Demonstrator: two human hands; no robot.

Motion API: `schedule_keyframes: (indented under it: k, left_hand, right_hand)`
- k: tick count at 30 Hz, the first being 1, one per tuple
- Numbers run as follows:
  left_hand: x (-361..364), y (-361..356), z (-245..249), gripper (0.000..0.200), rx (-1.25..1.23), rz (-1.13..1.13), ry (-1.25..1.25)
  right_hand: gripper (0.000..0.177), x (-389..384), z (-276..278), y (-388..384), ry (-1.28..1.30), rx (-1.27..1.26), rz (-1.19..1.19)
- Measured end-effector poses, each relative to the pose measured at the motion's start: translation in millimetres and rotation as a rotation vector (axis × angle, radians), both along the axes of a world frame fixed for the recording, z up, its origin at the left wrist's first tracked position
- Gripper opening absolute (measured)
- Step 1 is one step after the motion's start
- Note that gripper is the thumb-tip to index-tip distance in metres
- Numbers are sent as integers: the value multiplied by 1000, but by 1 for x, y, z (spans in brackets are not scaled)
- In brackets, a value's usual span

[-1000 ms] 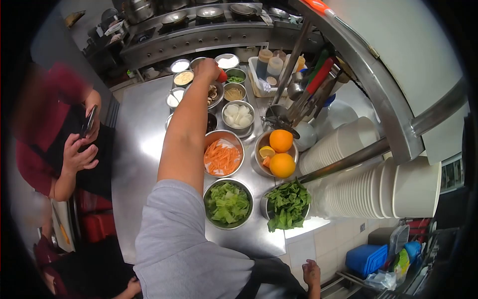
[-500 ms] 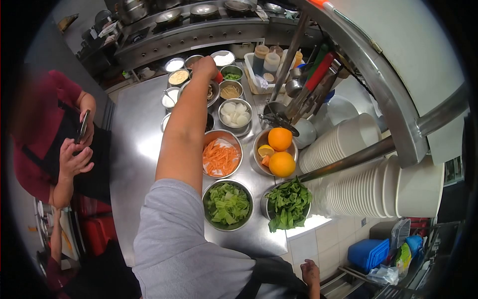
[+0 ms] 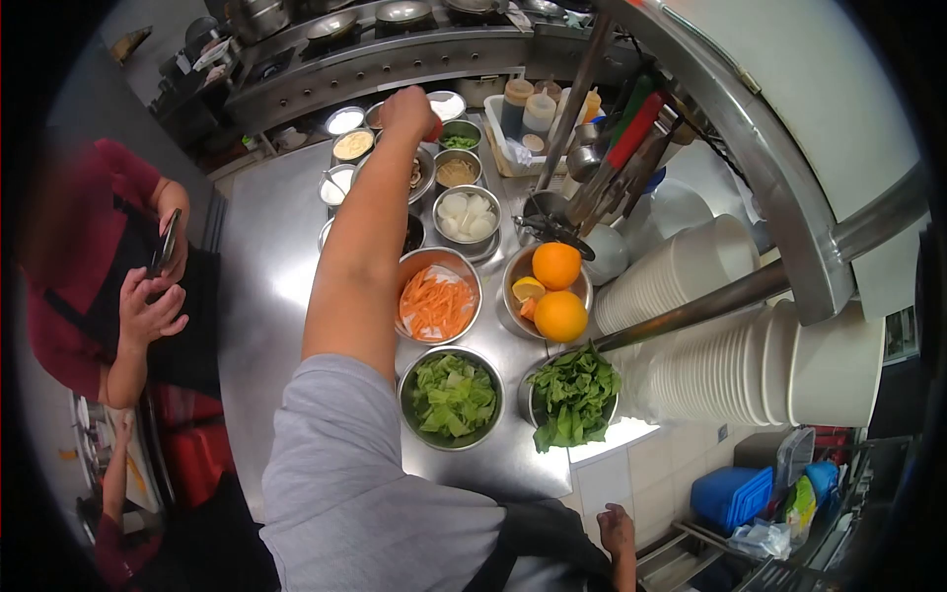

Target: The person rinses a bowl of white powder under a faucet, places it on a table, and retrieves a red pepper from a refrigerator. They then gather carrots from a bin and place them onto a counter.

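Note:
My left hand reaches over the far bowls, its fingers closed on a small red thing whose kind I cannot make out. Under and beside that arm stand metal bowls: sliced mushrooms, partly hidden, chopped greens, a tan shredded ingredient and white round slices. Closer in are carrot strips and cut lettuce. My right hand hangs low beyond the counter's near right corner, fingers loosely bent and holding nothing visible.
Oranges and leafy greens sit in bowls at right, beside stacked white tubs. A metal shelf frame and hanging utensils border that side. At left a person holds a phone.
My left hand has moved slightly farther forward and up from the bowls, carrying the red thing along. The view has shifted a little; my right hand stays low at the side.

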State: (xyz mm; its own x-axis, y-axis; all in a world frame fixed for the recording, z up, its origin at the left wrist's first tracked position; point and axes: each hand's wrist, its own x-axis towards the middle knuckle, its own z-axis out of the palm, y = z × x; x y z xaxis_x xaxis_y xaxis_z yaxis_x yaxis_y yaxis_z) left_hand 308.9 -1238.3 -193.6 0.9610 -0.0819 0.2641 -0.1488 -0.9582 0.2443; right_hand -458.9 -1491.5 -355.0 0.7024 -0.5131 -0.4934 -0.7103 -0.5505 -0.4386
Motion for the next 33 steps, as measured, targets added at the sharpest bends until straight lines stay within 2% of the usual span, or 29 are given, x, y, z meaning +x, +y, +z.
schedule_keyframes:
  k: [1,5,7,9,11,13,19,21,23,25,27,33]
  left_hand:
    - [-1,-1,8,30,6,1,5]
    - [-32,-9,43,25,23,-287,-85]
    - [-61,-12,60,27,-1,-354,-19]
    - [-83,-14,66,28,77,-564,166]
    - [-104,-18,56,27,117,-631,161]
    - [-131,-18,52,27,144,-717,293]
    - [-192,-6,51,33,96,-724,323]
    - [-195,-6,34,32,89,-731,322]
    - [-199,-9,25,31,58,-708,294]
    - [-205,-18,14,30,90,-678,268]
    - [-212,-25,8,21,139,-598,228]
    - [-218,-38,-28,22,308,-601,364]
  right_hand:
    - [34,-2,-6,-2,0,-9,20]
    - [32,3,-12,-3,-39,-11,67]
    - [29,-4,-26,-6,-114,-18,69]
    - [30,10,-19,-4,-95,-4,44]
    - [30,8,-21,-5,-134,21,35]
    - [30,3,-34,-9,-130,-3,42]
    - [32,5,-25,-5,-136,30,28]
    - [31,-2,-27,-4,-135,63,-9]
    - [30,-5,-35,-5,-213,-14,86]
    - [29,-5,-36,-3,-216,9,54]
    - [28,-4,-36,-4,-228,35,43]
    - [27,-28,-75,-11,-254,57,81]
